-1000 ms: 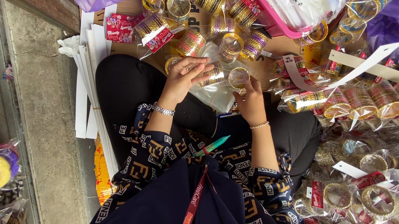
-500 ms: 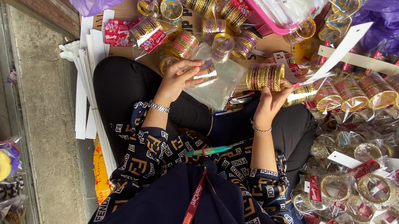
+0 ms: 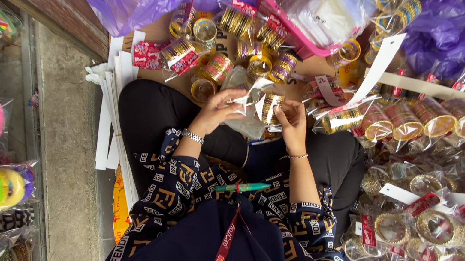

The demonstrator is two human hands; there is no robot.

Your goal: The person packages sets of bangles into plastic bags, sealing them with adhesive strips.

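A: What are the hands doing?

B: Left hand (image 3: 220,110) is pinching the edge of a clear plastic sleeve (image 3: 247,99), fingers closed on the film and pulling the mouth open. Right hand (image 3: 291,123) is gripping a stack of gold bangles (image 3: 272,107), fingers wrapped around its side, and is lining the stack up with that mouth.

A: Where's the stack exactly?

B: Between the two hands, above the lap, lying sideways. One end is touching the sleeve. Can't tell if it's partly inside; the film is glaring.

A: Why that grip?

B: My read: the film is limp, so one hand is tensioning it while the other is keeping the loose rings squeezed together as one cylinder. Letting go would probably let them fan out.

A: And the surroundings?

B: More clear sleeves are lying flat on the lap (image 3: 248,128) just under the hands, within easy reach. Bagged bangle sets with red header cards (image 3: 185,54) are spreading over the cardboard ahead, and more are piling at the right (image 3: 443,230), all within arm's reach. A pink tray (image 3: 287,20) holding clear bags is sitting further ahead. White card strips (image 3: 111,107) are stacked beside the left knee. A green pen (image 3: 243,186) is hanging at the chest, keeping both hands free.
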